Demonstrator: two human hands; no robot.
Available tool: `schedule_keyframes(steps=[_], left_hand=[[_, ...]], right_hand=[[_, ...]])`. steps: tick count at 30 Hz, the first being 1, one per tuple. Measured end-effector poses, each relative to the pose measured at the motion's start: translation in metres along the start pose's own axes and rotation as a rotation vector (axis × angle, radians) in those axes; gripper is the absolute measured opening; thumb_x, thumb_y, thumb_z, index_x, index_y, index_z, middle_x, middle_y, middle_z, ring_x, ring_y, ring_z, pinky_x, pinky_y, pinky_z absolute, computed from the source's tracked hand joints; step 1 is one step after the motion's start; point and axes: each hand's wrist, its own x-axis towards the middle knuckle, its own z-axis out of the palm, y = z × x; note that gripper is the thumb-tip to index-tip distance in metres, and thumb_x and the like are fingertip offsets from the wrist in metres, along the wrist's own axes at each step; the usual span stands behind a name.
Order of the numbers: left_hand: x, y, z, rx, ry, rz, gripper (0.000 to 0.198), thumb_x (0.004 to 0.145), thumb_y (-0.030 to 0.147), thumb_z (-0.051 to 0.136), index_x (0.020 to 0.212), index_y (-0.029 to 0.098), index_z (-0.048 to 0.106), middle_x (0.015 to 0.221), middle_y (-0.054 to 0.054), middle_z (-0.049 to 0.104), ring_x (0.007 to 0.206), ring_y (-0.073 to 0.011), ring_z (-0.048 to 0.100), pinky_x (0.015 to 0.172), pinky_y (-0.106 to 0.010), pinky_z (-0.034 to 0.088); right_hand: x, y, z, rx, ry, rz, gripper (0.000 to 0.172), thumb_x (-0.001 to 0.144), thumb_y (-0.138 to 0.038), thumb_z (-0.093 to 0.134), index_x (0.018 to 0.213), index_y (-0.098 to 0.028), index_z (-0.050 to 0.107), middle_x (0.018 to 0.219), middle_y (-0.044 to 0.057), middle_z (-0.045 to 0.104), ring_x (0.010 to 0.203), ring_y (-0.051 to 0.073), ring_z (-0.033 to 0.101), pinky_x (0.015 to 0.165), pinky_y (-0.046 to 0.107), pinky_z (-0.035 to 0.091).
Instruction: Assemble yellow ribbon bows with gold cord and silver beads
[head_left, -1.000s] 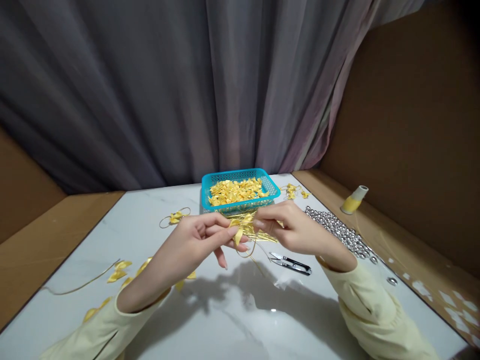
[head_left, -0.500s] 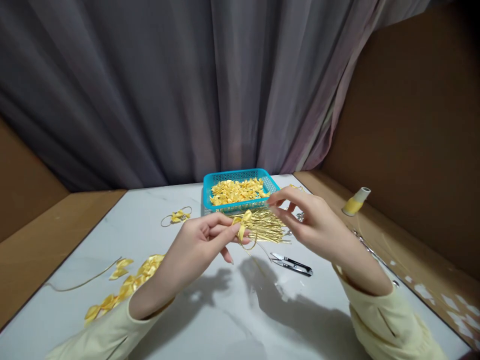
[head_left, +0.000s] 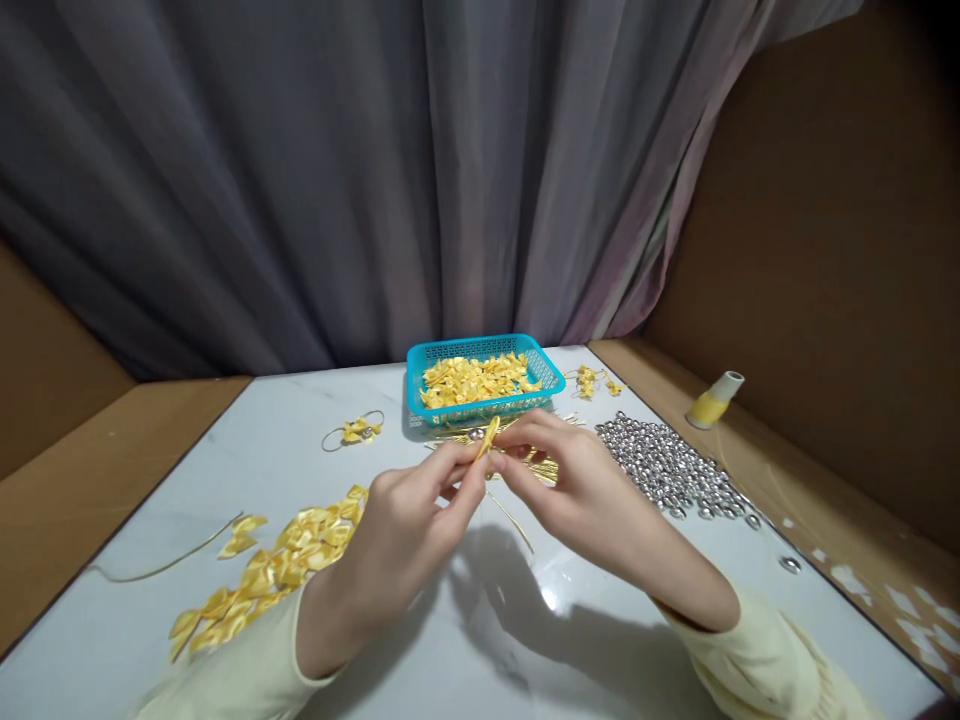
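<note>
My left hand (head_left: pixel 420 520) pinches a small yellow ribbon bow (head_left: pixel 489 437), turned edge-on, over the middle of the table. A shiny silver bead (head_left: pixel 475 434) shows at the bow's left side. My right hand (head_left: pixel 570 480) is closed, its thumb and fingertips pressed against the bow's right side. Thin gold cord (head_left: pixel 514 520) trails below the fingers. Behind the hands lies a bundle of gold cords (head_left: pixel 544 466), partly covered by them. The black thread snips are hidden now.
A blue plastic basket (head_left: pixel 553 384) full of yellow bows stands at the back. Loose yellow bows (head_left: pixel 307 545) lie left, silver beads (head_left: pixel 671 465) right. Finished-looking bow loops (head_left: pixel 360 431) rest near the basket. A yellow thread spool (head_left: pixel 712 402) stands on the right ledge.
My right hand has moved left and down to meet my left hand at the bow. The bow has turned edge-on and a silver bead now shows beside it. The snips have gone from view.
</note>
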Motion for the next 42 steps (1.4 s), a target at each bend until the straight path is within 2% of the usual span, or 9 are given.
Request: schedule_keyframes(steps=[6, 13, 16, 19, 21, 23, 27, 35, 42], left_hand=[[-0.013, -0.014, 0.008, 0.196, 0.021, 0.241, 0.016, 0.088, 0.014, 0.053, 0.101, 0.015, 0.062, 0.077, -0.004, 0.072, 0.056, -0.0146, 0.066, 0.05, -0.024, 0.046], [-0.011, -0.008, 0.01, 0.256, -0.02, 0.316, 0.015, 0.09, 0.012, 0.048, 0.093, 0.011, 0.063, 0.057, -0.001, 0.062, 0.046, -0.0154, 0.061, 0.044, -0.027, 0.037], [-0.011, -0.007, 0.009, 0.206, -0.028, 0.245, 0.016, 0.09, 0.016, 0.048, 0.095, 0.014, 0.064, 0.061, -0.001, 0.066, 0.049, -0.0151, 0.063, 0.046, -0.025, 0.041], [-0.005, -0.002, 0.003, 0.122, -0.057, 0.065, 0.014, 0.089, 0.018, 0.05, 0.092, 0.017, 0.064, 0.069, -0.001, 0.071, 0.053, -0.0135, 0.066, 0.049, -0.022, 0.048], [0.004, 0.003, -0.003, 0.051, -0.087, -0.08, 0.011, 0.087, 0.02, 0.054, 0.081, 0.017, 0.063, 0.061, 0.001, 0.069, 0.053, -0.0132, 0.066, 0.046, -0.019, 0.05], [0.012, 0.007, -0.009, -0.033, -0.127, -0.193, 0.017, 0.087, 0.024, 0.053, 0.075, 0.016, 0.063, 0.051, 0.004, 0.066, 0.042, -0.0113, 0.061, 0.042, -0.019, 0.051], [0.023, 0.008, -0.015, -0.152, -0.174, -0.346, 0.022, 0.086, 0.03, 0.052, 0.074, 0.015, 0.065, 0.057, 0.001, 0.07, 0.045, -0.0126, 0.063, 0.043, -0.02, 0.055], [0.022, 0.001, -0.018, -0.188, -0.336, -0.362, 0.021, 0.081, 0.035, 0.057, 0.077, 0.018, 0.069, 0.063, 0.001, 0.07, 0.056, -0.0157, 0.065, 0.052, -0.023, 0.055], [0.021, -0.002, -0.016, -0.223, -0.361, -0.366, 0.024, 0.085, 0.031, 0.052, 0.076, 0.019, 0.07, 0.069, -0.001, 0.072, 0.062, -0.0171, 0.069, 0.052, -0.023, 0.056]], right_hand=[[0.0, 0.002, 0.004, -0.101, -0.011, -0.039, 0.017, 0.09, -0.015, 0.051, 0.092, -0.011, 0.068, 0.087, 0.007, 0.064, 0.085, 0.019, 0.058, 0.076, 0.034, 0.046], [-0.001, -0.002, 0.006, -0.282, 0.008, -0.084, 0.02, 0.087, -0.009, 0.048, 0.078, -0.008, 0.066, 0.078, 0.009, 0.061, 0.076, 0.021, 0.055, 0.068, 0.035, 0.045], [-0.003, 0.001, 0.009, -0.327, 0.037, -0.125, 0.02, 0.087, -0.009, 0.047, 0.076, -0.009, 0.064, 0.077, 0.009, 0.061, 0.075, 0.02, 0.054, 0.067, 0.034, 0.045], [-0.003, 0.004, 0.014, -0.375, 0.099, -0.217, 0.022, 0.089, -0.012, 0.045, 0.075, -0.01, 0.063, 0.077, 0.009, 0.061, 0.074, 0.02, 0.052, 0.068, 0.034, 0.044], [-0.002, 0.006, 0.019, -0.426, 0.157, -0.293, 0.025, 0.091, -0.014, 0.043, 0.075, -0.01, 0.063, 0.078, 0.01, 0.061, 0.075, 0.021, 0.051, 0.068, 0.034, 0.044], [0.0, 0.007, 0.023, -0.486, 0.204, -0.367, 0.028, 0.092, -0.014, 0.041, 0.075, -0.011, 0.063, 0.078, 0.011, 0.061, 0.075, 0.021, 0.049, 0.067, 0.034, 0.043], [0.004, 0.008, 0.024, -0.614, 0.235, -0.504, 0.029, 0.091, -0.011, 0.041, 0.073, -0.012, 0.063, 0.075, 0.01, 0.061, 0.071, 0.021, 0.047, 0.064, 0.033, 0.04], [0.004, 0.011, 0.007, -0.721, 0.06, -0.533, 0.025, 0.092, -0.012, 0.042, 0.073, -0.013, 0.06, 0.073, 0.007, 0.056, 0.071, 0.021, 0.044, 0.062, 0.033, 0.035], [0.003, 0.008, 0.005, -0.717, 0.045, -0.546, 0.025, 0.091, -0.011, 0.044, 0.071, -0.014, 0.059, 0.072, 0.006, 0.054, 0.07, 0.019, 0.043, 0.062, 0.032, 0.034]])
